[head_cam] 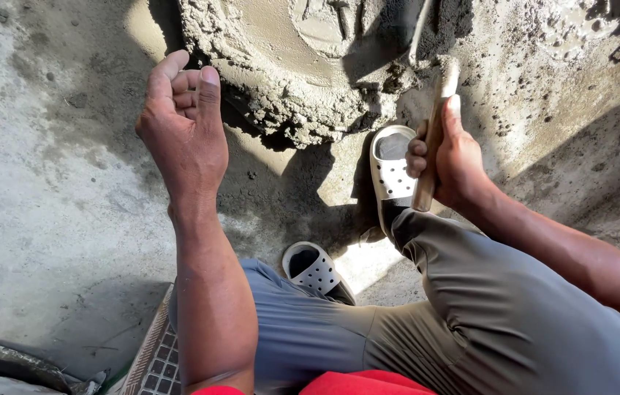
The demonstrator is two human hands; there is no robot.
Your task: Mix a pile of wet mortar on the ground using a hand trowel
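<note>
The left hand is raised at upper left, fingers loosely curled and empty, forearm running down to lower centre, while the right hand, right of centre, is closed in a fist-like grip.

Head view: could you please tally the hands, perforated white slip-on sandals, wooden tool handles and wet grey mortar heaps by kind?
Hands: 2 (left hand, right hand)
Perforated white slip-on sandals: 2
Wooden tool handle: 1
Wet grey mortar heap: 1
Total: 6

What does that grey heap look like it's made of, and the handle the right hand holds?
The heap looks like wet cement mortar: grey, with a smoothed top and crumbly, gritty edges. The handle in the right hand seems to be bare wood, tan and matte, smeared with grey paste.
</note>
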